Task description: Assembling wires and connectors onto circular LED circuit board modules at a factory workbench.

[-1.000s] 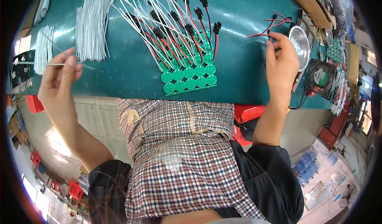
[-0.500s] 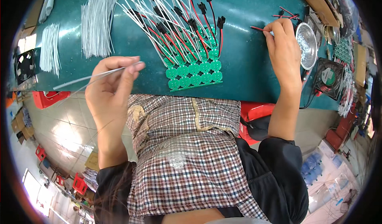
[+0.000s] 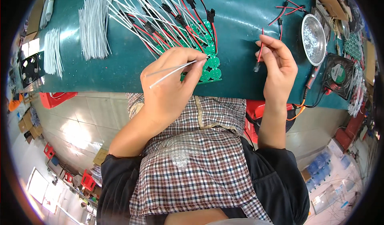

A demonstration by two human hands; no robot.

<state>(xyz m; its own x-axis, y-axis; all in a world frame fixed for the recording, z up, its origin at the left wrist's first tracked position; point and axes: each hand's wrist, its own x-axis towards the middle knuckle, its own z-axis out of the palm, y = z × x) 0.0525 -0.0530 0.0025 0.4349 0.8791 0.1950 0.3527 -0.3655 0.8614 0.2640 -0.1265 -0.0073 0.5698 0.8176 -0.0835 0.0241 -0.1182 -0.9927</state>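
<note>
My left hand is closed in a pinch in front of the green circuit boards. Between thumb and forefinger it grips thin white wires, whose free ends trail back over the hand. It hides part of the boards, a panel of small round pieces with red and black leads and white wires standing up from the far rows. To the right, my right hand pinches a red and black connector lead upright, its plug end pointing down toward me.
Several loose leads lie beyond my right hand. Beside it are a metal bowl, a soldering iron and a small fan. Bundles of white wires lie on the left, near another fan.
My left hand has moved right with the white wires, up to the boards. My right hand has picked up a connector lead, drawn it nearer and turned it upright.
</note>
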